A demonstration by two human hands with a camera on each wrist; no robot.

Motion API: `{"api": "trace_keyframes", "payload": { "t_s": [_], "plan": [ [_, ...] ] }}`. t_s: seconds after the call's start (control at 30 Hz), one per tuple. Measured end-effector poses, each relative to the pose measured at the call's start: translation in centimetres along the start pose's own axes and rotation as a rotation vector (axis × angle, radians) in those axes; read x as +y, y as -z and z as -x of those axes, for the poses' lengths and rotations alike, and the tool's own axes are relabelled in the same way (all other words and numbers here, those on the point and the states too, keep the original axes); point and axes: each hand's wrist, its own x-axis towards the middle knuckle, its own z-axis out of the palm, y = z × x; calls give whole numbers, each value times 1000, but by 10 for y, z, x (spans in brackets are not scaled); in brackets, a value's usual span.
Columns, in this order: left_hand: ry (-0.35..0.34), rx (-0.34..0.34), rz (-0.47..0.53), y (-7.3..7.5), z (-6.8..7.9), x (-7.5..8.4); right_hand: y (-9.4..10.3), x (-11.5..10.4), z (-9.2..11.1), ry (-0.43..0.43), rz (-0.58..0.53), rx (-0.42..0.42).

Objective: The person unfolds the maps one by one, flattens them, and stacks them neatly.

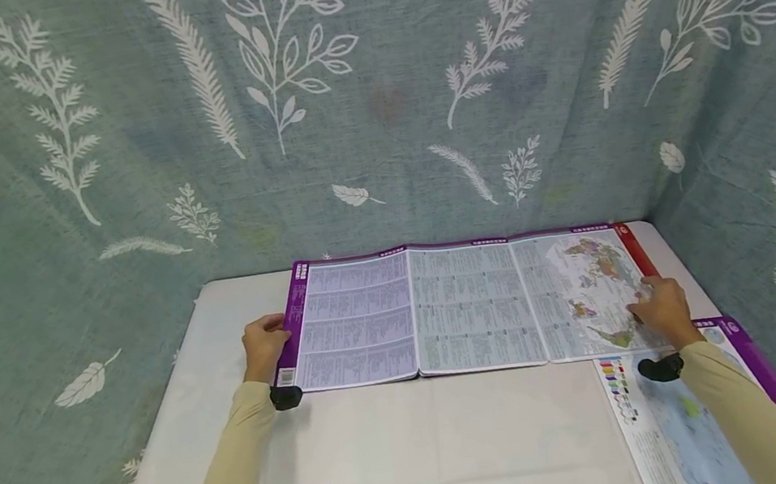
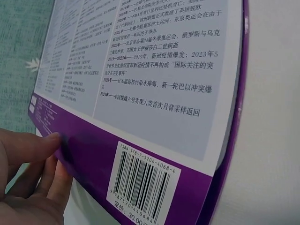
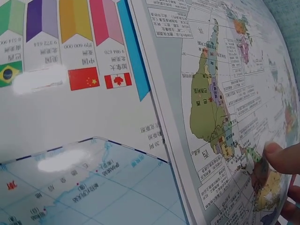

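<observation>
A long folding chart (image 1: 470,305) lies open along the far side of the table, printed with columns of text and, at its right end, a coloured world map. My left hand (image 1: 265,346) pinches its purple left border. In the left wrist view the thumb (image 2: 35,146) presses on top beside a white barcode label (image 2: 143,180), with fingers behind the edge. At the other end my right hand (image 1: 665,312) grips the right edge by the red strip. The right wrist view shows that thumb (image 3: 283,157) on the printed map; the other fingers are mostly hidden.
A second map sheet (image 1: 664,410), with flags, coloured ribbons and blue sea, lies at the right front, partly under the folding chart and my right forearm. The white table (image 1: 430,449) meets a green leaf-patterned curtain (image 1: 384,103) behind and at both sides.
</observation>
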Motion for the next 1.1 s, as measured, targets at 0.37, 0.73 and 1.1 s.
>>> {"api": "trace_keyframes", "payload": {
  "t_s": [0.37, 0.73, 1.1],
  "plan": [
    [11, -58, -43, -4, 3, -2, 0, 5, 7, 0, 1, 52],
    [20, -142, -54, 1, 3, -2, 6, -2, 11, 40, -39, 34],
    [4, -159, -18, 5, 5, 12, 18, -14, 13, 119, -67, -11]
  ]
}}
